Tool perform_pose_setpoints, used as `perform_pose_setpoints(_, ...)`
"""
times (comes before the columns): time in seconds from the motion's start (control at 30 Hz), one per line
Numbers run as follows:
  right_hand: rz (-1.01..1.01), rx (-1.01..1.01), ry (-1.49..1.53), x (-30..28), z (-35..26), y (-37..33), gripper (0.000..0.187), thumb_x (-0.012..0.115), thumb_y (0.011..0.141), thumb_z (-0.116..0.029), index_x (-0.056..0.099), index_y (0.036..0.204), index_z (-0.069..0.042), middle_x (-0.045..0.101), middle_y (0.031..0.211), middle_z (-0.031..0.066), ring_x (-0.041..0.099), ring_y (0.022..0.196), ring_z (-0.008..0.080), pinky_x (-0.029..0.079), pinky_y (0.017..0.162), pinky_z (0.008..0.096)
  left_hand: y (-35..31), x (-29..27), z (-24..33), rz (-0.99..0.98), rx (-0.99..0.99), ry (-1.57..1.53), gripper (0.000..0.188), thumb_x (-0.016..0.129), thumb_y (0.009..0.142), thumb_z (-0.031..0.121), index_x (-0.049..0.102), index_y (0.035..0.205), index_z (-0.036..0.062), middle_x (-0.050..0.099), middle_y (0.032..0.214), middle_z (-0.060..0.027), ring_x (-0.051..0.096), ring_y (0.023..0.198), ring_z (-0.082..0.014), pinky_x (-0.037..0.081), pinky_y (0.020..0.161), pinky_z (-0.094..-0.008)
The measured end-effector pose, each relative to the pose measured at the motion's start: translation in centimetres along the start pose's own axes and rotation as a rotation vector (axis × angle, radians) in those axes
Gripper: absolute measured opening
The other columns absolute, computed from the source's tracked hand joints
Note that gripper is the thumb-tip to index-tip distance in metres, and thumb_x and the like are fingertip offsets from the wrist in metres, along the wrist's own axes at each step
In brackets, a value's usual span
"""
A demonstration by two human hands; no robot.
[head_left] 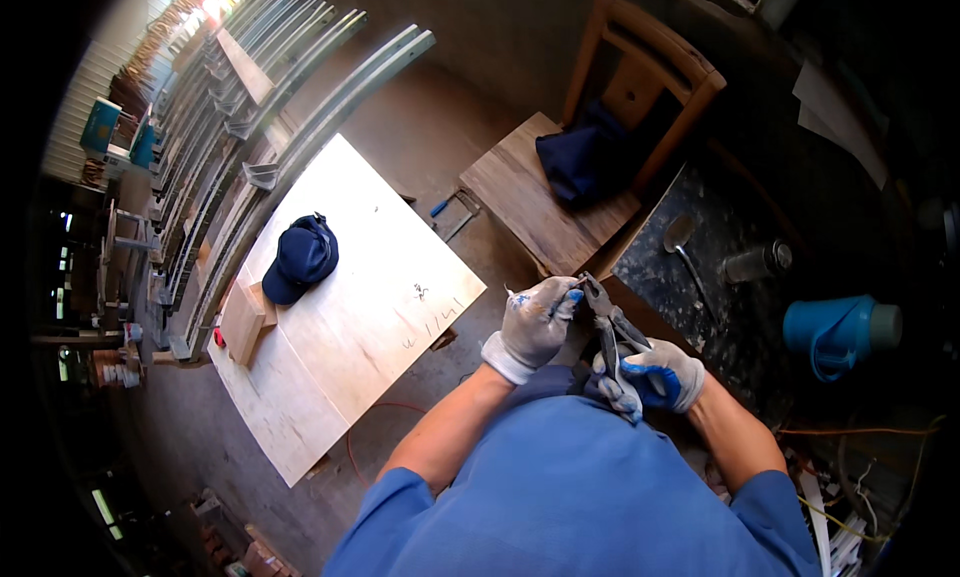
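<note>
At lower centre, the right grip closes around pliers; the left grip is pinched closed at their nose, its contents too small to tell. Work seems underway; what is done or left is unclear. Beyond, a pale bench at left bears 1 navy cap; a wooden chair stands upper centre, metal rails upper left.

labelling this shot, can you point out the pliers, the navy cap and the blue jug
Pliers (pixel 609 349), head view: on a handle.
Navy cap (pixel 306 251), head view: on the crown.
Blue jug (pixel 822 324), head view: on the body.
</note>
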State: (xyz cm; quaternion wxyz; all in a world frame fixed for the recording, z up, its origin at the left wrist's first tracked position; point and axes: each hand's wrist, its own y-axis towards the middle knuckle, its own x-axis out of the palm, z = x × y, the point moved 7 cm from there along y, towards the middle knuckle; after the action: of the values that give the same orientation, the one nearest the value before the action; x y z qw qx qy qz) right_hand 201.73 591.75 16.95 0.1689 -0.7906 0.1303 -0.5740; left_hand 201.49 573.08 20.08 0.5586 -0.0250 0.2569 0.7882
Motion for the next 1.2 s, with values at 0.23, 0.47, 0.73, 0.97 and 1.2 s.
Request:
perform_pose_setpoints(0.23,-0.110,-0.037,0.194,-0.2,0.6,1.0,0.057,0.069,0.091,-0.041,0.058,0.129,0.000,0.064,0.095,0.0218,0.066,0.072,0.0315,0.058,0.061,0.0425,1.6,0.7,-0.9,-0.001,0.057,-0.028,0.017,0.060,0.097,0.004,0.068,0.113,0.0012,0.074,0.097,-0.0163,0.075,0.085,-0.0339,0.060,0.072,-0.0392)
perform_pose_setpoints(0.47,-0.280,-0.078,0.250,0.3,0.7,0.7,0.055,0.054,0.104,-0.035,0.052,0.137,0.009,0.066,0.098,0.0232,0.072,0.072,0.0303,0.063,0.057,0.0405,-0.4,0.5,-2.0,-0.053,-0.200,-0.152,0.037,0.056,0.103,0.007,0.059,0.138,0.0005,0.069,0.094,-0.0052,0.059,0.070,-0.0064,0.051,0.064,-0.0219)
perform_pose_setpoints(0.73,-0.323,-0.125,0.305,-0.1,0.9,-1.1,0.054,0.051,0.104,-0.032,0.052,0.135,0.013,0.068,0.096,0.0262,0.072,0.070,0.0311,0.063,0.055,0.0409,0.6,2.2,-0.2,-0.276,-0.449,-0.406,0.046,0.060,0.105,0.026,0.058,0.143,0.0009,0.067,0.080,-0.0032,0.055,0.060,-0.0034,0.041,0.052,-0.0184)
perform_pose_setpoints(0.97,-0.320,-0.138,0.248,-0.9,0.7,-2.1,0.055,0.051,0.104,-0.032,0.053,0.134,0.014,0.069,0.098,0.0273,0.074,0.073,0.0326,0.065,0.059,0.0427,1.4,2.7,1.0,-0.304,-0.507,-0.426,0.045,0.063,0.103,0.029,0.062,0.139,0.0017,0.062,0.072,0.0004,0.054,0.056,-0.0034,0.039,0.048,-0.0177)
perform_pose_setpoints(1.2,-0.015,-0.108,-0.063,-2.1,-0.7,-3.2,0.057,0.063,0.097,-0.027,0.056,0.133,0.017,0.072,0.105,0.0282,0.075,0.093,0.0348,0.063,0.084,0.0404,1.8,2.6,1.0,-0.287,-0.510,-0.303,0.039,0.060,0.105,0.023,0.064,0.137,0.0030,0.058,0.069,0.0035,0.053,0.055,-0.0027,0.039,0.047,-0.0181)
